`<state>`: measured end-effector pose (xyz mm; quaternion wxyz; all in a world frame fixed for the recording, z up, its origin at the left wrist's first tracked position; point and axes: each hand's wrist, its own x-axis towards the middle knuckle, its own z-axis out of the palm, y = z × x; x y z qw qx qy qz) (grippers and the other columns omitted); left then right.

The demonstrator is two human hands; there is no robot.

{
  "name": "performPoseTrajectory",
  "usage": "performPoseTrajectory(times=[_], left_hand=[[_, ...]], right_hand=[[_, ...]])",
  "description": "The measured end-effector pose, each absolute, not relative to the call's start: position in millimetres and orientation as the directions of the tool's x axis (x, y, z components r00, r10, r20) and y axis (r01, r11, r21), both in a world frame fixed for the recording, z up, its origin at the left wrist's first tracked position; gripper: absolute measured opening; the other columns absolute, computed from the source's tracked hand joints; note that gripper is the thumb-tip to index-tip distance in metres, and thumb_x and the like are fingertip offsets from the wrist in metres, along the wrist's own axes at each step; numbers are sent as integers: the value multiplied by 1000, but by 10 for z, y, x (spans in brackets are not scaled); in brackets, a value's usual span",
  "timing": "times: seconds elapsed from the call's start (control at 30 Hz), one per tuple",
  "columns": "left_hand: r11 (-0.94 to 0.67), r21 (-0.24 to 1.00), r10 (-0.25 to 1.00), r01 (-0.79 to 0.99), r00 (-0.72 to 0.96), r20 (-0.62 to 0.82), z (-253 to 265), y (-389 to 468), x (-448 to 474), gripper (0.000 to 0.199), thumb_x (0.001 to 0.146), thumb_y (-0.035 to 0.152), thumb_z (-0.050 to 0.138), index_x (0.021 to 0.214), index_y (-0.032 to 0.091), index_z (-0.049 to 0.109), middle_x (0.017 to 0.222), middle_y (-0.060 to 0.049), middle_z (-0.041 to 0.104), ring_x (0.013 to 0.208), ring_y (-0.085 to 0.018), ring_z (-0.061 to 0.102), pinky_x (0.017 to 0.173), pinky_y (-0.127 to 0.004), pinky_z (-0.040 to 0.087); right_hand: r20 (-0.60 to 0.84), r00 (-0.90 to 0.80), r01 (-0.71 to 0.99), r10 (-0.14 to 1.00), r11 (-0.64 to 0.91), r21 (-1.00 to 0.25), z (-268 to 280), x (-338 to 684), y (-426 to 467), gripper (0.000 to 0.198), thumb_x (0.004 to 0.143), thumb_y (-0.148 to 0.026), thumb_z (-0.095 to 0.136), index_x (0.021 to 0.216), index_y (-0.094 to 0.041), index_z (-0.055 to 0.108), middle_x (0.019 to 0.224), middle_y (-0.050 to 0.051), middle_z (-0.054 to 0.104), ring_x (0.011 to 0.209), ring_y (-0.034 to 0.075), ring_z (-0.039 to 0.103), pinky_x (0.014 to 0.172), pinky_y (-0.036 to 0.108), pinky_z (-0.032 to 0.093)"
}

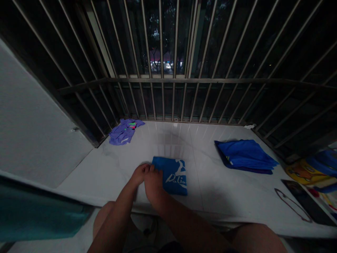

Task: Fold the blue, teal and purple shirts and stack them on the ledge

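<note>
A folded blue T-shirt point(172, 175) with white lettering and a white figure printed on it lies flat on the white marble-like ledge point(205, 144). My left hand point(139, 174) is at its left edge with curled fingers, pinching near the upper left corner. Pressed close beside it, my right hand point(154, 182) overlaps the same edge, its fingers closed on the fabric. Parts of the fingertips are hidden in the dim light.
A crumpled purple garment point(123, 131) lies back left. At right sit a stack of folded blue clothing point(243, 154), a dark flat object point(308, 202) with a cord point(292, 205), and a yellow-and-blue item point(310, 172). Metal window bars point(173, 80) rise behind.
</note>
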<state>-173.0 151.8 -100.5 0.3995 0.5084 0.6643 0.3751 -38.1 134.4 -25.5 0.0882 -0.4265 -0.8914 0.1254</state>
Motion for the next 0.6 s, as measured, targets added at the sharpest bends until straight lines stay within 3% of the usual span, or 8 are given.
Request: performPoseTrajectory(times=[0.1, 0.17, 0.27, 0.37, 0.5, 0.6], left_hand=[[249, 904, 962, 348, -195, -190, -1030, 1574, -1768, 40, 82, 62, 61, 74, 23, 66, 63, 0, 65, 64, -21, 63, 63, -33, 52], [279, 903, 954, 327, -205, -221, -1042, 1598, -1777, 46, 84, 67, 57, 79, 23, 68, 58, 1, 62, 56, -20, 61, 56, -32, 49], [304, 900, 948, 311, -194, -253, -1049, 1605, -1760, 52, 82, 74, 64, 82, 22, 68, 53, 4, 58, 48, -18, 56, 48, -29, 43], [287, 906, 952, 310, -193, -236, -1067, 1563, -1713, 55, 74, 75, 74, 86, 22, 68, 56, 5, 59, 48, -17, 55, 45, -27, 41], [179, 922, 961, 344, -263, -89, -1110, 1387, -1630, 55, 77, 64, 78, 111, 22, 69, 82, 2, 70, 64, -17, 65, 59, -29, 53], [-51, 837, 950, 546, -231, 209, -1109, 1186, -1527, 42, 90, 47, 73, 125, 24, 71, 110, -6, 75, 89, -21, 73, 80, -36, 62]], right_hand=[[30, -523, 818, 852, 512, -264, -480, -305, 1179, 50, 109, -11, 50, 158, -15, 57, 119, 21, 77, 107, 32, 75, 92, 51, 58], [71, -565, 786, 822, 562, -256, -639, -213, 1087, 54, 111, -16, 51, 165, -16, 51, 119, 19, 77, 111, 33, 73, 97, 55, 58], [133, -650, 713, 749, 661, -235, -885, -50, 1006, 44, 112, -21, 53, 155, -17, 61, 122, 17, 77, 116, 33, 69, 107, 59, 54], [164, -734, 631, 659, 751, -196, -1080, 141, 991, 27, 112, -26, 58, 134, -19, 72, 117, 11, 77, 115, 30, 66, 112, 55, 51], [203, -820, 513, 535, 845, -152, -1174, 519, 969, 11, 109, -25, 62, 111, -21, 73, 107, 7, 75, 109, 27, 64, 109, 48, 51], [220, -864, 425, 452, 891, -162, -1187, 966, 903, 15, 109, -36, 68, 108, -22, 72, 108, 5, 75, 114, 26, 63, 119, 48, 45]])
